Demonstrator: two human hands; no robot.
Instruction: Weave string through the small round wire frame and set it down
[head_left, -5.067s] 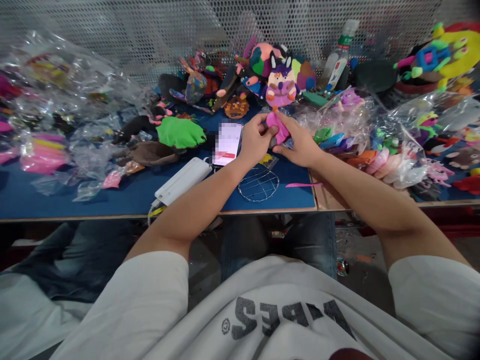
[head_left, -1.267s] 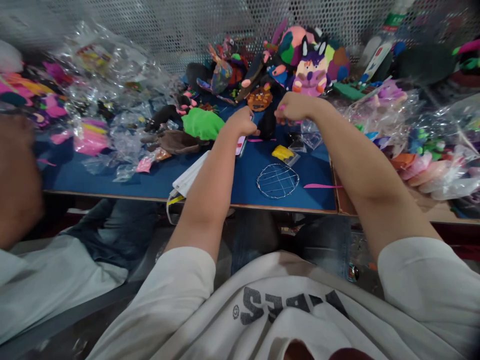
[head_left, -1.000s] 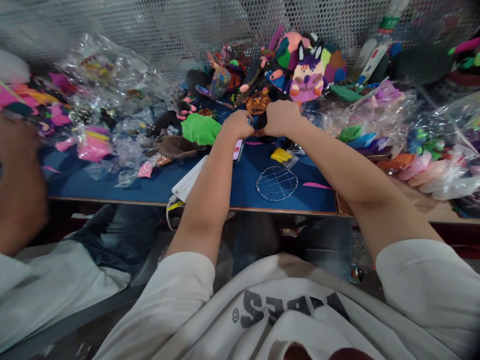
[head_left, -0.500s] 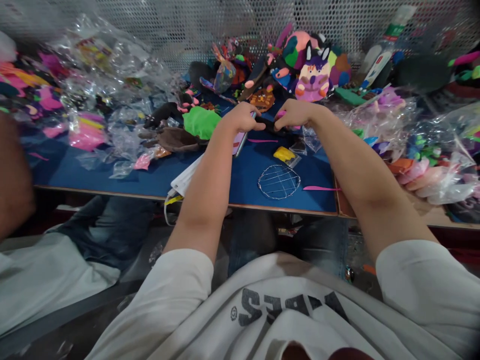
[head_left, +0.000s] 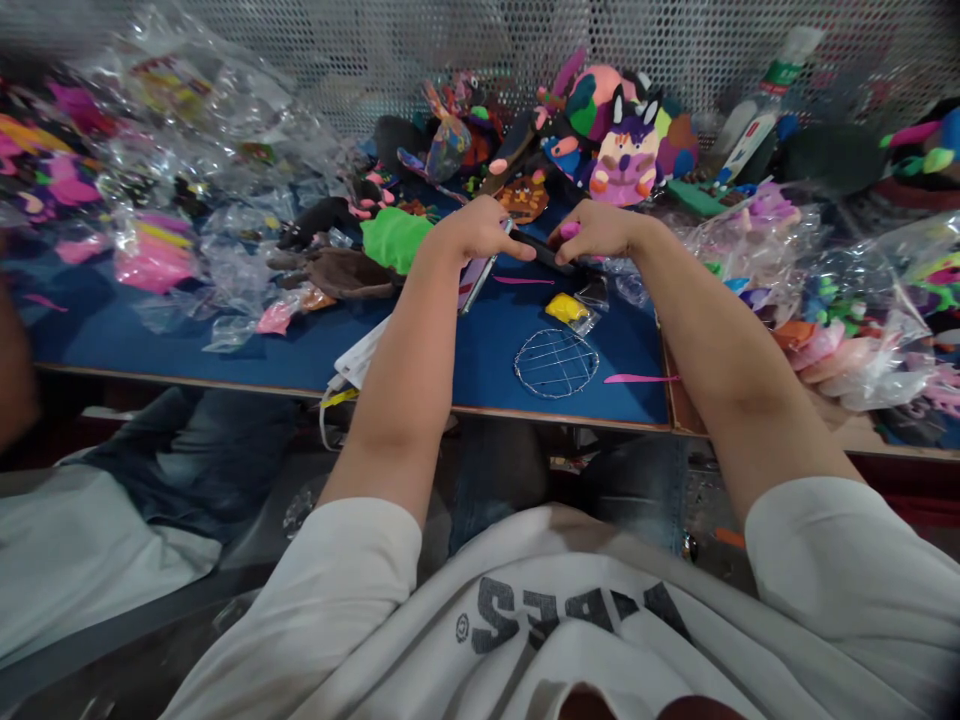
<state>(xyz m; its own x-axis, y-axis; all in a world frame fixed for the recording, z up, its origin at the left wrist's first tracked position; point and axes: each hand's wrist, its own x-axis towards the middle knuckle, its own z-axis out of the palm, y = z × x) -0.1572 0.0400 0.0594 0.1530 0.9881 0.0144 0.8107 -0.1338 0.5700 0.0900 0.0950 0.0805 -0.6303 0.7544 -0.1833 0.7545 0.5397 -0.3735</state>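
Observation:
A black strip of what looks like modelling clay (head_left: 544,250) spans the gap between my two hands over the back of the blue table. My left hand (head_left: 484,230) has its fingers closed on the left end, and my right hand (head_left: 596,232) pinches the right end. By the right fingers shows a small pink lump (head_left: 570,230). Under my left wrist lies a phone (head_left: 474,285), partly covered. Closer to me are a pink modelling tool (head_left: 523,280), yellow clay in a clear wrapper (head_left: 568,308) and an oval wire frame (head_left: 556,363).
Another pink tool (head_left: 641,379) lies near the table's front edge. Green clay (head_left: 396,240) and plastic bags (head_left: 217,100) crowd the left. Clay figures (head_left: 626,160) and a bottle (head_left: 757,115) stand against the perforated metal panel (head_left: 322,50). A co-worker's arm (head_left: 15,350) is at far left.
The black strip now shows a little more plainly between my hands, its right end slightly lower. The whole view has shifted slightly, and the co-worker's arm shows less at the left edge.

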